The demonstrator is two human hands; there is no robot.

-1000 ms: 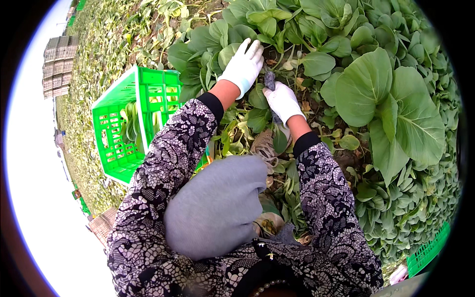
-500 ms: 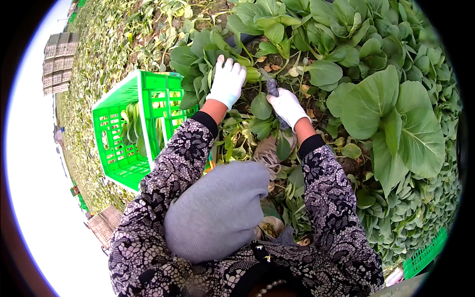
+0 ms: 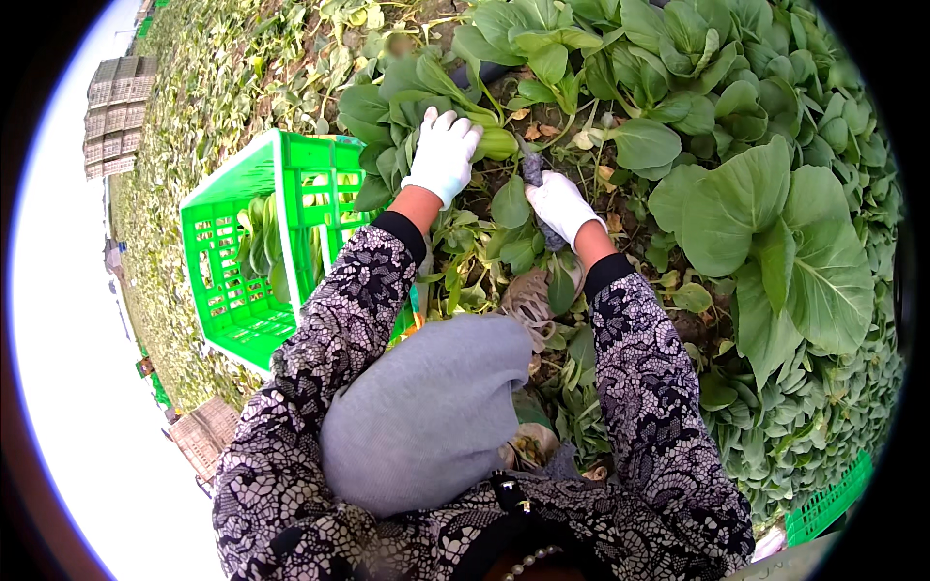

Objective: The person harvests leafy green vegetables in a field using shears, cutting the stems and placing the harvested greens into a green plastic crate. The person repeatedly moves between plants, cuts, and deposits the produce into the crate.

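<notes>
My white-gloved left hand (image 3: 443, 155) is pressed over a head of bok choy (image 3: 497, 144), its fingers curling round the leaves and stems. The bok choy leans to the left, and its pale green base points right. White-gloved too, my right hand (image 3: 562, 205) is closed round the grey-wrapped handle (image 3: 534, 172) of a knife. Only a short bit of the knife's blade (image 3: 524, 145) shows, close beside the bok choy's base; I cannot tell whether they touch.
Left of my arm, a green plastic crate (image 3: 242, 329) lies with several bok choy inside. Growing bok choy (image 3: 775, 242) fill the right side. A shoe (image 3: 529, 302) stands below my hands. Another green crate (image 3: 831, 499) is at the lower right. Trimmed leaves (image 3: 262, 68) litter the ground.
Very little differs. My left hand sits slightly lower and further left on the bok choy, and more of its base shows. My right hand keeps hold of the knife.
</notes>
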